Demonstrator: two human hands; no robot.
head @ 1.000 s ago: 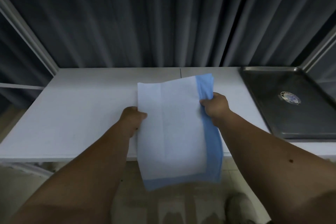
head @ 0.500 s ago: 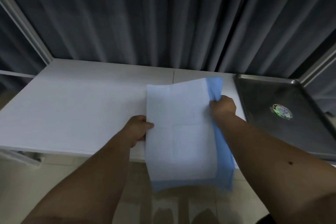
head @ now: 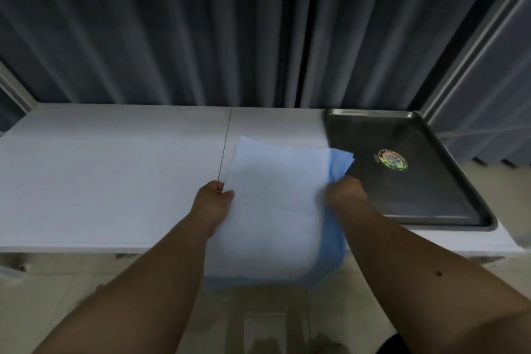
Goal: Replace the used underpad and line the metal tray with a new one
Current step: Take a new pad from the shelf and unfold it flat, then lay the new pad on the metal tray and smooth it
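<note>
A folded underpad [head: 273, 210], white with a blue border, hangs between both hands over the table's front edge. My left hand [head: 214, 201] pinches its left side. My right hand [head: 344, 195] grips its blue right edge, which is bunched up near the tray. The metal tray [head: 448, 181] lies bare on the table's right end, with a round shiny sticker [head: 393, 160] on its floor. The pad's upper right corner reaches just short of the tray's left rim.
The white table [head: 115, 175] has a seam down its middle. Dark grey curtains [head: 201, 37] hang right behind it. Pale metal frame bars run at the far left and right. Tiled floor shows below the table's front edge.
Both hands have carried the underpad to the right, toward the tray. Its blue right edge has crumpled under my right hand. The pad now tilts flatter over the table.
</note>
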